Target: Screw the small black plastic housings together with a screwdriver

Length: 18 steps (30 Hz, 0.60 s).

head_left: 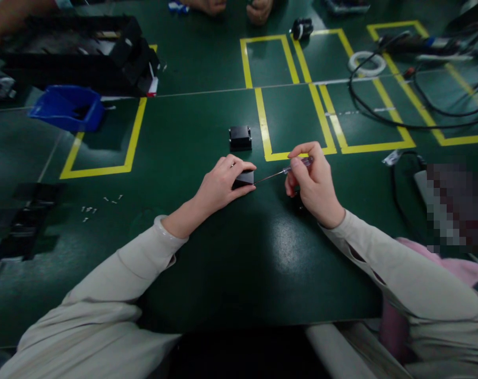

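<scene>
My left hand (225, 181) is closed around a small black block (245, 178) on the green table, with fingers over its top and the thumb along the near side. In my right hand (312, 179) is a screwdriver (289, 169) with a clear handle, pinched between thumb and fingers. Its thin shaft points left, and the tip meets the block's right side or lies just beside it. A second black block (240, 138) with small shiny bits at its sides sits just beyond my left hand. Partly hidden under my right hand is another dark piece (299, 202).
Several small screws (89, 209) lie at left, near black parts (29, 218). A blue bin (67, 108) and a large black tray (77, 58) stand at far left. Another person's hands (258, 10) show at the top. Black cable (365, 108) and a white ring (366, 63) lie at right.
</scene>
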Each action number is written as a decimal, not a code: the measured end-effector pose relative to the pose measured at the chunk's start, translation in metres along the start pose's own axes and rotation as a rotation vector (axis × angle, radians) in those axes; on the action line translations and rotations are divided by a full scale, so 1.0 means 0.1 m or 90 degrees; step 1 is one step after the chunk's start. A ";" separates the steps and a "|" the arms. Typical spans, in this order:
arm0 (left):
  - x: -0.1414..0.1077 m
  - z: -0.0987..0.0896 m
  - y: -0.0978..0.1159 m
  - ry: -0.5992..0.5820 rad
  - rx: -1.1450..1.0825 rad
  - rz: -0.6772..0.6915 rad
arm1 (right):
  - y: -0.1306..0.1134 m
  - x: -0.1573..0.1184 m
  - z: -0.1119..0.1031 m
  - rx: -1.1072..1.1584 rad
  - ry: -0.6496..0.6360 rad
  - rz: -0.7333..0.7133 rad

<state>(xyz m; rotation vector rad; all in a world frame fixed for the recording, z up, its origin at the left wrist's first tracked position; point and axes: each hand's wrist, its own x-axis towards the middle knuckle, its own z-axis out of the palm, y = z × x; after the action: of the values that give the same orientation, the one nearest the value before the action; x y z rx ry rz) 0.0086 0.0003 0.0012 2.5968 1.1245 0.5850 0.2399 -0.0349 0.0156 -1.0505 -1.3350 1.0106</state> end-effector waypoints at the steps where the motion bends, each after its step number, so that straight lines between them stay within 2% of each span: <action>1: 0.00 0.00 0.00 -0.001 -0.001 -0.001 | 0.00 0.00 0.00 0.000 -0.002 0.000; 18: -0.01 0.01 -0.01 0.004 -0.006 0.002 | -0.01 -0.01 -0.02 -0.031 -0.010 -0.019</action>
<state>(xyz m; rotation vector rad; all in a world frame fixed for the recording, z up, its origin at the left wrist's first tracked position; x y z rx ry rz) 0.0074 0.0003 -0.0004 2.5913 1.1175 0.5972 0.2414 -0.0358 0.0161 -1.0581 -1.3897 0.9699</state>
